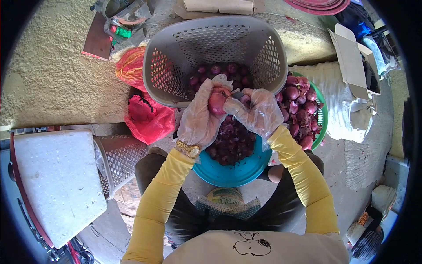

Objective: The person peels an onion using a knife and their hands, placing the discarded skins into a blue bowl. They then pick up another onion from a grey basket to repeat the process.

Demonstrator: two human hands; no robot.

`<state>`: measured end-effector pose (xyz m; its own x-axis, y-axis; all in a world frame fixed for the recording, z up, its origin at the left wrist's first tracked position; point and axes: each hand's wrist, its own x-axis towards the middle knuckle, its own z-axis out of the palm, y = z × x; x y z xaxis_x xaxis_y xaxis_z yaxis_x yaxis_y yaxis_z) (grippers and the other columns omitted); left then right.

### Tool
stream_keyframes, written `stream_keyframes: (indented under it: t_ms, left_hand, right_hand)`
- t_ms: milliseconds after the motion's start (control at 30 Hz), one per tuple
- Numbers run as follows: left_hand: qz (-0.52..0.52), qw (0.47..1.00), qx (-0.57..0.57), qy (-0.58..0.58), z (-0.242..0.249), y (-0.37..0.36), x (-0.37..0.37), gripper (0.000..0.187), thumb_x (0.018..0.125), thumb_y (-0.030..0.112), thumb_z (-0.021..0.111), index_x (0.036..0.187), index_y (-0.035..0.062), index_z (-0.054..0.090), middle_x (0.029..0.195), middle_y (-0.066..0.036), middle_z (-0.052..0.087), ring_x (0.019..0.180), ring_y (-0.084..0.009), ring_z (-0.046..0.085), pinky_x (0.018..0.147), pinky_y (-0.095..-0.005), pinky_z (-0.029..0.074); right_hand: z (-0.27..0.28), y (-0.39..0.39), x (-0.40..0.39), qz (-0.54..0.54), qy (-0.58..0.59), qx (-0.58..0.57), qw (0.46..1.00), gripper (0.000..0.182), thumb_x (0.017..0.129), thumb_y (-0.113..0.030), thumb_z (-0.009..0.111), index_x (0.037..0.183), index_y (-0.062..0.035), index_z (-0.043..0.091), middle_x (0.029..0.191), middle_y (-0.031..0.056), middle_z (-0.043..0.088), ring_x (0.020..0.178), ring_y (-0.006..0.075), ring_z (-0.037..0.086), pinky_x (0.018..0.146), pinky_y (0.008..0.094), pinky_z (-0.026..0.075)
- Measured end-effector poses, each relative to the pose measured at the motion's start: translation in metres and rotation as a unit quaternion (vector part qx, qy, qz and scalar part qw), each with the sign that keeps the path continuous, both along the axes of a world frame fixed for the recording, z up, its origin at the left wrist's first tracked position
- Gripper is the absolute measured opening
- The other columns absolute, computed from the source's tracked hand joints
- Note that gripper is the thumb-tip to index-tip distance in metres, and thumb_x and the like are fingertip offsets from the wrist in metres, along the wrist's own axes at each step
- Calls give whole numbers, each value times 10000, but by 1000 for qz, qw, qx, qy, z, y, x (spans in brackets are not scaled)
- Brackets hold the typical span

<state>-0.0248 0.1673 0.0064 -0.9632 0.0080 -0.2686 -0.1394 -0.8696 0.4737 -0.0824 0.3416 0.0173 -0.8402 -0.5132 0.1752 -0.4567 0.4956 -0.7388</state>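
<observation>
Both my hands wear clear plastic gloves and meet above a blue basin [237, 178] of dark red onion skins [231, 143]. My left hand [200, 114] is wrapped round a red onion [217, 102], its root end toward my right. My right hand [259, 110] is closed at the onion's right side, around a small dark object [238, 95], perhaps a blade; its shape is mostly hidden. Just beyond my hands stands a tall grey basket [215, 33] with red onions [215, 69] at its bottom. To the right, a green basket [324, 114] is heaped with red onions [302, 116].
Red net bags [151, 121] lie left of the grey basket. A white foam box [57, 180] and another perforated basket [121, 154] stand at the left. At the right are a white sack [329, 97] and an open cardboard box [351, 66].
</observation>
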Motion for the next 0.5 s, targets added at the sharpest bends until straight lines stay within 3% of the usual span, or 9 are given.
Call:
stream_keyframes:
  t_ms: [67, 133, 167, 267, 333, 500]
  left_hand:
    - [0, 1000, -11, -5, 1, 1, 0, 423, 1094, 336, 501, 1336, -8, 547, 1195, -142, 659, 1096, -228, 636, 929, -370, 569]
    - [1, 1000, -22, -11, 1, 1, 0, 421, 1095, 335, 497, 1334, -8, 548, 1195, -142, 659, 1096, -226, 635, 928, -367, 570]
    - [-4, 1000, -13, -4, 0, 1, 0, 422, 1097, 335, 492, 1335, -10, 546, 1197, -142, 658, 1099, -227, 634, 928, -370, 571]
    - [-9, 1000, -11, 10, -5, 0, -1, 423, 1100, 338, 485, 1332, -11, 543, 1202, -142, 652, 1106, -230, 632, 934, -377, 571]
    - [-7, 1000, -18, 17, -4, 1, -1, 424, 1100, 341, 483, 1329, -11, 543, 1204, -141, 648, 1110, -233, 630, 940, -380, 571]
    - [2, 1000, -22, 10, -1, 4, -1, 426, 1101, 356, 477, 1308, -7, 555, 1202, -135, 635, 1126, -235, 623, 991, -396, 559]
  right_hand:
    - [4, 0, -1, 2, -18, 1, 1000, 613, 826, -580, 793, 853, 25, 698, 628, 140, 627, 558, 306, 620, 578, 407, 492]
    - [8, 1, -1, 7, -84, 51, 995, 692, 808, -715, 714, 985, -47, 746, 735, 194, 672, 708, 379, 667, 664, 436, 528]
    - [6, 1, -1, 7, -84, 51, 995, 692, 808, -715, 714, 985, -47, 746, 735, 194, 672, 708, 379, 667, 664, 436, 528]
    - [2, 0, 2, 11, -43, 18, 999, 625, 861, -648, 711, 1015, -43, 747, 767, 199, 689, 721, 379, 675, 680, 438, 531]
    - [5, -2, 3, 41, -164, -82, 982, 530, 918, -556, 700, 1034, -42, 756, 802, 207, 707, 748, 378, 689, 696, 434, 536]
    - [-4, 1, -1, 39, -145, -43, 988, 504, 947, -501, 687, 1006, -6, 762, 831, 228, 719, 760, 392, 698, 690, 436, 539]
